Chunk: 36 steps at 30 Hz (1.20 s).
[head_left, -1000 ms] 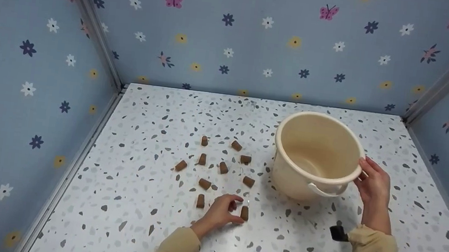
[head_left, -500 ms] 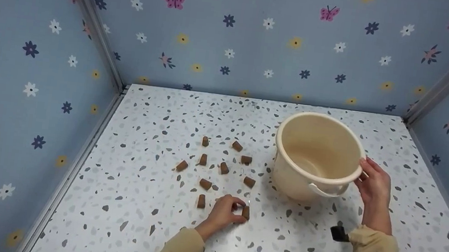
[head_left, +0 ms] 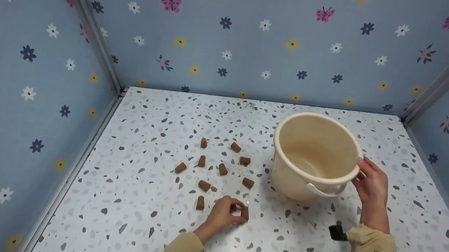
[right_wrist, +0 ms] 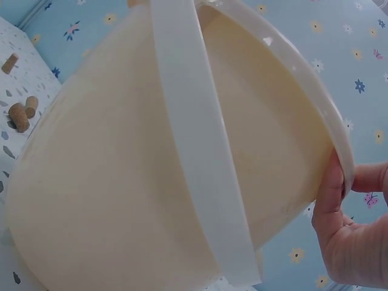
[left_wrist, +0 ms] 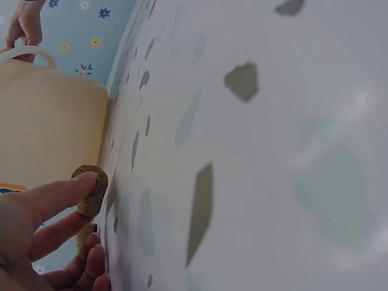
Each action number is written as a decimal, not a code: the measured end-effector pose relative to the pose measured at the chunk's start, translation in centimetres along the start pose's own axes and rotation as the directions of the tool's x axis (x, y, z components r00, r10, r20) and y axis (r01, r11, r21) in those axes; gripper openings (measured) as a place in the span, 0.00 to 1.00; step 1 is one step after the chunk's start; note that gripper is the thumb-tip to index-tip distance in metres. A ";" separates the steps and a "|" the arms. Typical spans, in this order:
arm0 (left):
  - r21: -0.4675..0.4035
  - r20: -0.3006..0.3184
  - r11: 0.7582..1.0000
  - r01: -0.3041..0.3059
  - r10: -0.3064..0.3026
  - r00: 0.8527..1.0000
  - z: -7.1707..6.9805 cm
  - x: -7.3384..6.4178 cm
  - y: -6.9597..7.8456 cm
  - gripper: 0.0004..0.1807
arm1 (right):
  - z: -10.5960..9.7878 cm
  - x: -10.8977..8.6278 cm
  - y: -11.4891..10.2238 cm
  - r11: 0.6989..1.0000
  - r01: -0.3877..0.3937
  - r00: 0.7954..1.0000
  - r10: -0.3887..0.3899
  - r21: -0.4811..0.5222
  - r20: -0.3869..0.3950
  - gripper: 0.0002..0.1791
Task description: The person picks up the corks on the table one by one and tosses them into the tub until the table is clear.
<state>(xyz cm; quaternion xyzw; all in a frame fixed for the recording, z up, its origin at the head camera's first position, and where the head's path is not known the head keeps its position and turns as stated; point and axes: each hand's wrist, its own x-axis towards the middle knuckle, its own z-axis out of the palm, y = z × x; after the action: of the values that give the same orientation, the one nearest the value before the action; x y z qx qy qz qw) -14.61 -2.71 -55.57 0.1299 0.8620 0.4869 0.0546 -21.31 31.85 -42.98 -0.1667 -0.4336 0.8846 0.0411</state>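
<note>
In the head view, the left hand point(head_left: 221, 213) pinches the held cork point(head_left: 245, 213) at its 3 o'clock, the fingers narrowed onto it. Whether the cork has left the worktop point(head_left: 146, 214) I cannot tell. Nine loose corks point(head_left: 223, 169) lie scattered, well apart from one another or near, from the hand's 9 o'clock round to its 1 o'clock. The bucket point(head_left: 286, 177) stands at the hand's 2 o'clock, its handle point(head_left: 321, 193) hanging between the bucket's 5 and 6 o'clock. The right hand point(head_left: 373, 187) grips the rim point(head_left: 328, 181) near 3 o'clock. No cork shows on the part of the bucket's floor in sight, so the gathering looks barely begun: one cork in the fingers, nine left to pick up.

The left wrist view puts the held cork at 8 o'clock, with fingers pressed against it and a second cork just beyond. The bucket fills the area about 9 to 10 o'clock, and the right hand is at its top, at 10 o'clock.

In the right wrist view, the fingers at 4 o'clock pinch the rim from both sides. The handle runs from 12 down to 5 o'clock. A few loose corks show between 9 and 10 o'clock, outside the bucket.
</note>
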 end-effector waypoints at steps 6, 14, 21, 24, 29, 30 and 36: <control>-0.010 -0.027 1.000 0.004 -0.004 1.000 -0.3 0.1 0.6 0.17 | 0.1 0.0 -0.2 0.999 -0.025 0.999 0.024 -0.027 -0.037 0.08; -0.005 -0.045 1.000 -0.022 0.021 0.999 -0.9 0.5 1.9 0.15 | 0.2 0.0 -0.3 0.999 -0.026 0.999 0.024 -0.041 -0.039 0.12; -0.005 -0.095 0.997 -0.082 0.081 0.992 -1.8 1.1 3.8 0.15 | 0.2 0.2 -0.2 0.999 -0.017 0.999 0.016 -0.033 -0.037 0.09; -0.022 -0.124 0.994 -0.105 0.101 0.987 -2.3 1.3 4.7 0.15 | 0.2 0.2 -0.2 0.999 -0.025 0.999 0.024 -0.028 -0.043 0.09; -0.047 -0.174 0.987 -0.153 0.142 0.974 -3.2 1.9 6.3 0.15 | 0.1 0.2 -0.2 0.999 -0.031 0.998 0.030 -0.027 -0.050 0.11; -0.048 -0.181 0.987 -0.156 0.145 0.973 -3.4 2.1 6.5 0.15 | 0.1 0.2 -0.2 0.999 -0.031 0.998 0.029 -0.027 -0.049 0.11; -0.056 -0.203 0.987 -0.149 0.135 0.970 -4.1 3.1 8.2 0.16 | -0.1 0.2 0.0 0.999 -0.021 0.999 0.020 -0.026 -0.045 0.09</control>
<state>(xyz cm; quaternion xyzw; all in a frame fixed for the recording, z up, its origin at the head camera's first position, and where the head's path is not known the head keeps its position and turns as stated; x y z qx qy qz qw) -17.09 -1.19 -46.34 0.1401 0.8338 0.5304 -0.0619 -21.48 31.97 -43.04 -0.1914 -0.4426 0.8752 0.0395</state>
